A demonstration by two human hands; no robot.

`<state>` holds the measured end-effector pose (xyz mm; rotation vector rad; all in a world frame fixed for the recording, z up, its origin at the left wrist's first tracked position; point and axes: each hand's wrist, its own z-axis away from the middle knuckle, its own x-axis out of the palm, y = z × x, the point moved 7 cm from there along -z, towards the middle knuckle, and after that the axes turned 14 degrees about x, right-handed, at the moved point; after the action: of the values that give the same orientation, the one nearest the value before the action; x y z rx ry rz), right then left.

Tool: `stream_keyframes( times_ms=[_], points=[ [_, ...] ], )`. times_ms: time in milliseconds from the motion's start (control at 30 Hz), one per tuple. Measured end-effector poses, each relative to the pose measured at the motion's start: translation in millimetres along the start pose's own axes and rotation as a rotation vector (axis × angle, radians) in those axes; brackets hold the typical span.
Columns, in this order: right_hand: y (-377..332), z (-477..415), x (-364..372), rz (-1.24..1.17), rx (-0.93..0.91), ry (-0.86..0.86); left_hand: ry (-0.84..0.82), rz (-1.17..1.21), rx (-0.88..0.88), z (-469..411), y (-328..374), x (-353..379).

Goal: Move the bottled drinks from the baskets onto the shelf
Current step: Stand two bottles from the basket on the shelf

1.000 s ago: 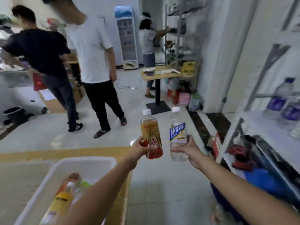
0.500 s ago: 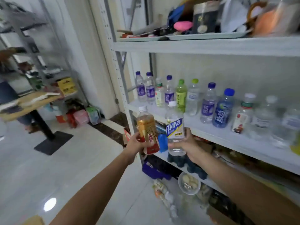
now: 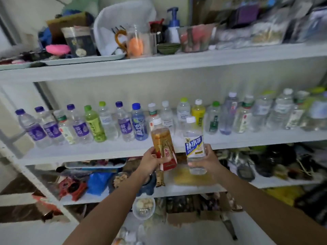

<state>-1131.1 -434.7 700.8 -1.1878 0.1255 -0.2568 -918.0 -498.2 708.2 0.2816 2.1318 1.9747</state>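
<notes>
Now my left hand (image 3: 150, 160) grips the amber bottle (image 3: 163, 145), my right hand (image 3: 208, 161) the clear bottle (image 3: 194, 147); I should stand both upright on the shelf (image 3: 106, 152), in front.

Soft, even, fairly bright indoor light falls on the shelf (image 3: 88, 153), shade gathers under its lower boards, the wide lens bows the edges, and the bottles (image 3: 283, 112) at far right smear into blur.
</notes>
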Motion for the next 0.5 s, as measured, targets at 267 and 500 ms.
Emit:
stream_keyframes(
  times_ms=[267, 500],
  points=[
    [2.7, -12.6, -188.8, -0.097, 0.001, 0.154, -0.174, -0.041, 0.063, -48.7, 6.9, 184.6],
    [-5.8, -9.0, -339.8, -0.098, -0.016, 0.300, -0.286, -0.119, 0.125, -79.2, 8.3, 339.3]
  ],
)
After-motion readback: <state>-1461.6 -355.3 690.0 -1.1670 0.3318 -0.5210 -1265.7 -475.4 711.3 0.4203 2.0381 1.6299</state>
